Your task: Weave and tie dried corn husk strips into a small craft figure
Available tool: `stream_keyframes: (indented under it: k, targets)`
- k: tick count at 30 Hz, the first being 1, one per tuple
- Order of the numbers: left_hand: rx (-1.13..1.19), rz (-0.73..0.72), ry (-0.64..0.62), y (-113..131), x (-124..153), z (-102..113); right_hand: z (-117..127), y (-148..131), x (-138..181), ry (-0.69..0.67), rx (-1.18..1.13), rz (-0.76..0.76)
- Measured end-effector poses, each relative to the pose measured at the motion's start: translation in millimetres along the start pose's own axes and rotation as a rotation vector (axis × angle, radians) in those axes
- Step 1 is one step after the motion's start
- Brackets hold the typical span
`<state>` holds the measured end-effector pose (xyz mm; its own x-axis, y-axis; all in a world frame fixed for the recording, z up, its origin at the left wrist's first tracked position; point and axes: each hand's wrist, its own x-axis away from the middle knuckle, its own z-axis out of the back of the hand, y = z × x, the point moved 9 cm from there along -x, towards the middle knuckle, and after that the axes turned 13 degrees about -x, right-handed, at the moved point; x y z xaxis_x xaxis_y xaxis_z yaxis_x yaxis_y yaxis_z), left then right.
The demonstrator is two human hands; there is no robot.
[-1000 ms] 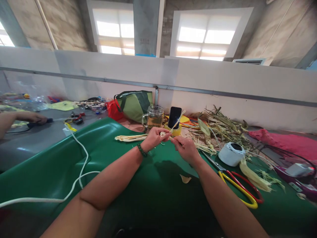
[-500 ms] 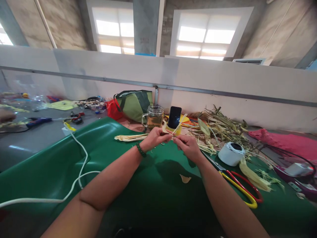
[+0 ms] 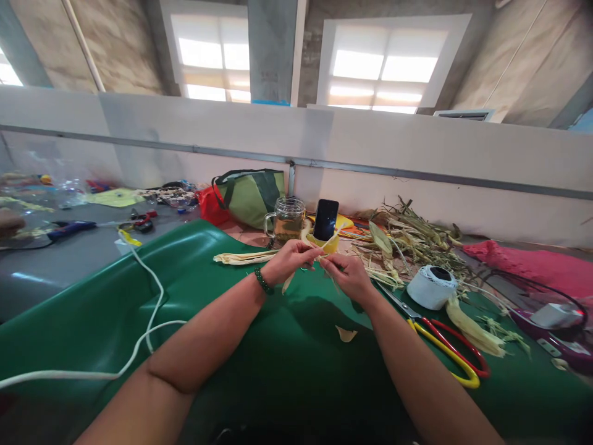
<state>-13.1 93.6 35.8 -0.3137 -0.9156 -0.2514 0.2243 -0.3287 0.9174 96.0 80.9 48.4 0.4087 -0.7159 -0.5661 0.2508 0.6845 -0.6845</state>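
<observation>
Both hands meet over the green mat (image 3: pixel 194 309), pinching the same pale corn husk strip (image 3: pixel 289 283). My left hand (image 3: pixel 290 259), with a dark bead bracelet at its wrist, grips the strip's left part; a loose end hangs down below the fingers. My right hand (image 3: pixel 346 275) pinches the strip from the right, and another end sticks up toward the phone (image 3: pixel 326 219). A flat bundle of pale husks (image 3: pixel 241 257) lies on the mat just left of my left hand.
A glass mug (image 3: pixel 287 218) and a green bag (image 3: pixel 250 194) stand behind the hands. Dry stalks (image 3: pixel 412 238), a white tape roll (image 3: pixel 432 287), red-and-yellow scissors (image 3: pixel 447 349) lie right. A white cable (image 3: pixel 148 309) crosses the mat at left. Another person's hand (image 3: pixel 9 224) shows far left.
My hands have worked the husk strip: its upright end has dropped lower and a loose end now hangs below my left hand. The other person's hand at far left pulled back.
</observation>
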Motion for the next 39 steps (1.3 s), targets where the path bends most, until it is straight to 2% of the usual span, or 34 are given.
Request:
stream_keyframes:
  k: [5, 9, 11, 15, 17, 21, 26, 30, 36, 39]
  targets:
    - [-0.229, -0.135, 0.021, 12.8, 2.0, -3.9, 7.6, 20.1, -4.6, 0.11, -0.199, -0.13]
    - [-0.372, -0.19, 0.01, 16.1, 2.9, -10.3, 24.2, 20.6, -3.7, 0.301, -0.229, -0.09]
    - [-0.4, -0.196, 0.001, 15.2, 2.5, -11.2, 29.3, 21.6, -2.3, 0.354, -0.231, -0.093]
    - [-0.428, -0.226, -0.012, 16.0, 1.9, -12.0, 13.9, 31.7, -5.7, 0.193, -0.258, -0.202]
    - [-0.423, -0.249, -0.037, 17.2, 2.2, -15.3, 7.3, 31.5, -6.6, 0.132, -0.227, -0.203]
    - [-0.408, -0.202, -0.091, 11.8, 1.1, -22.3, 9.4, 22.5, -5.1, 0.184, -0.148, -0.121]
    - [-0.48, -0.235, -0.015, 18.4, 1.8, -18.2, 16.6, 14.5, 1.0, 0.297, -0.093, -0.08]
    - [-0.367, -0.2, -0.041, 18.4, 2.7, -18.1, 15.4, 15.2, 1.8, 0.303, -0.167, -0.12]
    - [0.049, 0.026, -0.13, -5.9, -0.2, -20.9, 8.1, 19.6, -0.8, 0.271, -0.243, -0.161]
    - [0.042, 0.026, -0.141, -7.8, -1.8, -20.0, 8.4, 19.3, -0.3, 0.286, -0.215, -0.151]
